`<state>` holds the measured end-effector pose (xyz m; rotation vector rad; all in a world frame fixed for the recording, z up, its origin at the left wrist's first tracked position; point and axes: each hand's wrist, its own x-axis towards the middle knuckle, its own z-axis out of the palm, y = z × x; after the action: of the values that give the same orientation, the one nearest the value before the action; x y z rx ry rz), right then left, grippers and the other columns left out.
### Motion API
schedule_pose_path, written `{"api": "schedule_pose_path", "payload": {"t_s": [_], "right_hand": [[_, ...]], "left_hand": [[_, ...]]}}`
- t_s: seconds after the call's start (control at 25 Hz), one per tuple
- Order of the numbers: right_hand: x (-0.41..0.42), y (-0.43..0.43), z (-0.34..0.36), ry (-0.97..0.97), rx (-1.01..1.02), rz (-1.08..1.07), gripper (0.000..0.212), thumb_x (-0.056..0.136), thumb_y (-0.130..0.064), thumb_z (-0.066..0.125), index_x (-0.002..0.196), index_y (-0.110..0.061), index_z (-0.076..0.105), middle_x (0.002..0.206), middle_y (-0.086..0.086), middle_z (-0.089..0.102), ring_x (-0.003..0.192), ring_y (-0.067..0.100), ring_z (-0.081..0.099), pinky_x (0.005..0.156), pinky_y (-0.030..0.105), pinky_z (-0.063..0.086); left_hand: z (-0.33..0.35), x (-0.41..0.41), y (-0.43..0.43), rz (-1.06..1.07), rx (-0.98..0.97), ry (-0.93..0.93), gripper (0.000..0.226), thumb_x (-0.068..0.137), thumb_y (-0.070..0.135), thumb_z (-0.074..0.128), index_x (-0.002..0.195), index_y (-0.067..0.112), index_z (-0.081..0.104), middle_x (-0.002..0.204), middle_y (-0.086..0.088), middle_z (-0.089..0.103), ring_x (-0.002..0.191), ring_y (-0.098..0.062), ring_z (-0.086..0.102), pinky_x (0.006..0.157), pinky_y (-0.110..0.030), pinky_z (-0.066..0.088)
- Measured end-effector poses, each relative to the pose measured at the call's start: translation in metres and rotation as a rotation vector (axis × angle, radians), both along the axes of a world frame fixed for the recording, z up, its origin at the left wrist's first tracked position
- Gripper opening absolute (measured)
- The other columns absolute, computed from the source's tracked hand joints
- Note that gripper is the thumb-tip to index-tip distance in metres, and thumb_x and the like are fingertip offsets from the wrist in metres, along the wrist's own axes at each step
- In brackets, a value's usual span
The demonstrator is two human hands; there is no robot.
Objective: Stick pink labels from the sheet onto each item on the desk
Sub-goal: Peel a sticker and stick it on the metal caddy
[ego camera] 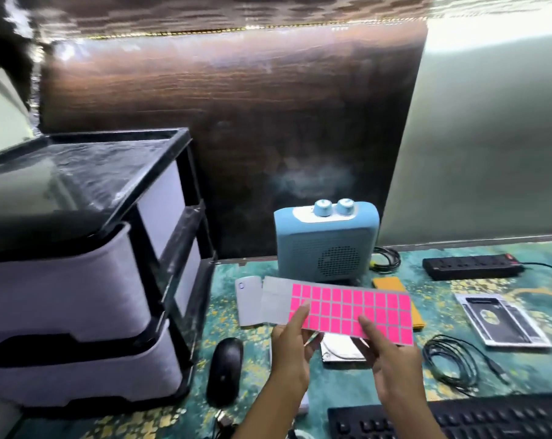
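Both hands hold the label sheet [352, 310] up in the centre of the frame, above the patterned teal desk [357, 378]. The left hand [292, 350] pinches its lower left edge, thumb on top and fingers underneath. The right hand [391, 359] pinches the lower edge further right, its thumb lying across the pink labels. The far left of the sheet is bare grey backing, and the rest carries full rows of pink.

No pink shows on any item I can see, so I judge the labelling has mostly yet to be done. A silvery hard drive [341, 351] lies partly hidden beneath the hands, with a black mouse [225, 370] to the lower left. A white case [248, 301] sits left of the sheet, and a blue heater [326, 242] stands behind it. To the right are a power strip [471, 266], a packaged drive caddy [502, 321] and a coiled cable [452, 359]. A keyboard [458, 419] fills the lower right.

The risks lie mostly in the peel. The sheet is unsupported in the air, so it may flex when a corner is picked at, and a label could tear or fold onto itself. A freed label may also cling to a fingertip rather than to the item. The heater's grille and the thin cable offer poor footing, so labels there may lift. The hidden hard drive is easy to skip.
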<state>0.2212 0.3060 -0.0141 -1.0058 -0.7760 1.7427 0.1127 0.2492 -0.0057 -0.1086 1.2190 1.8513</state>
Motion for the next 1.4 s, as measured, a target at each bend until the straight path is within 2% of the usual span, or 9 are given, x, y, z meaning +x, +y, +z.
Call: {"api": "schedule_pose_path", "payload": {"t_s": [0.24, 0.4, 0.52, 0.6, 0.8, 0.96, 1.16, 1.28, 1.4], "right_hand": [[0.042, 0.046, -0.010, -0.212, 0.108, -0.162, 0.026, 0.074, 0.000, 0.067, 0.091, -0.018, 0.060, 0.086, 0.004, 0.064, 0.077, 0.024, 0.062, 0.054, 0.018, 0.056], [0.060, 0.074, 0.000, -0.672, 0.440, -0.163, 0.028, 0.075, -0.007, 0.071, 0.100, -0.017, 0.061, 0.100, 0.003, 0.063, 0.096, 0.021, 0.059, 0.077, 0.037, 0.051], [0.063, 0.081, 0.001, -0.633, 0.503, 0.029, 0.024, 0.076, -0.014, 0.070, 0.097, -0.022, 0.064, 0.099, 0.000, 0.068, 0.092, 0.014, 0.064, 0.069, 0.021, 0.055], [0.065, 0.085, 0.006, -0.587, 0.530, 0.185, 0.025, 0.075, -0.020, 0.070, 0.097, -0.031, 0.062, 0.094, -0.004, 0.070, 0.083, 0.009, 0.068, 0.065, 0.021, 0.056], [0.107, 0.124, 0.007, -0.587, 0.598, 0.203, 0.027, 0.078, -0.013, 0.068, 0.092, -0.036, 0.062, 0.073, 0.006, 0.069, 0.061, 0.020, 0.066, 0.055, 0.036, 0.054], [0.161, 0.167, -0.001, -0.607, 0.646, 0.291, 0.027, 0.080, -0.017, 0.068, 0.098, -0.036, 0.063, 0.083, 0.001, 0.068, 0.064, 0.020, 0.066, 0.057, 0.035, 0.056], [0.230, 0.231, -0.009, -0.751, 0.878, 0.226, 0.027, 0.080, -0.025, 0.063, 0.105, -0.032, 0.065, 0.094, -0.020, 0.060, 0.087, -0.001, 0.057, 0.067, 0.007, 0.044], [0.259, 0.256, -0.007, -0.761, 0.884, 0.200, 0.024, 0.074, -0.030, 0.066, 0.096, -0.026, 0.070, 0.087, -0.021, 0.060, 0.079, 0.000, 0.059, 0.063, 0.007, 0.044], [0.278, 0.276, -0.010, -0.740, 0.903, 0.233, 0.019, 0.072, -0.025, 0.072, 0.091, -0.023, 0.072, 0.083, -0.017, 0.062, 0.075, 0.006, 0.061, 0.061, 0.011, 0.047]], "left_hand": [[-0.013, -0.007, 0.045, -0.152, -0.115, 0.130, 0.020, 0.083, 0.004, 0.063, 0.101, 0.009, 0.056, 0.087, -0.010, 0.064, 0.079, -0.023, 0.061, 0.058, -0.030, 0.048], [-0.013, -0.005, 0.074, -0.372, -0.115, 0.274, 0.010, 0.084, 0.005, 0.062, 0.093, 0.008, 0.059, 0.078, -0.006, 0.065, 0.073, -0.019, 0.062, 0.061, -0.029, 0.049], [-0.010, 0.012, 0.087, -0.544, -0.110, 0.327, 0.014, 0.085, 0.005, 0.060, 0.074, 0.014, 0.061, 0.058, 0.003, 0.066, 0.050, -0.006, 0.062, 0.047, -0.017, 0.049], [-0.006, 0.029, 0.098, -0.634, -0.098, 0.351, 0.017, 0.085, 0.005, 0.059, 0.071, 0.015, 0.062, 0.048, 0.007, 0.065, 0.041, -0.002, 0.059, 0.044, -0.014, 0.048], [-0.006, 0.078, 0.140, -0.635, -0.072, 0.347, 0.008, 0.086, 0.013, 0.059, 0.081, 0.013, 0.066, 0.053, 0.006, 0.068, 0.047, -0.005, 0.063, 0.051, -0.019, 0.053], [-0.012, 0.132, 0.175, -0.527, -0.128, 0.278, 0.007, 0.085, 0.016, 0.060, 0.088, 0.012, 0.065, 0.054, 0.005, 0.066, 0.053, -0.012, 0.063, 0.054, -0.024, 0.051], [-0.018, 0.212, 0.229, -0.603, -0.105, 0.328, 0.010, 0.087, 0.016, 0.059, 0.086, 0.017, 0.069, 0.068, 0.002, 0.072, 0.066, -0.017, 0.066, 0.072, -0.037, 0.052], [-0.020, 0.239, 0.249, -0.602, -0.090, 0.352, 0.010, 0.087, 0.012, 0.058, 0.089, 0.015, 0.068, 0.067, 0.005, 0.073, 0.059, -0.011, 0.067, 0.061, -0.028, 0.053], [-0.021, 0.256, 0.263, -0.573, -0.081, 0.263, 0.010, 0.088, 0.009, 0.056, 0.090, 0.012, 0.066, 0.067, 0.002, 0.072, 0.058, -0.013, 0.067, 0.065, -0.032, 0.053]]}}
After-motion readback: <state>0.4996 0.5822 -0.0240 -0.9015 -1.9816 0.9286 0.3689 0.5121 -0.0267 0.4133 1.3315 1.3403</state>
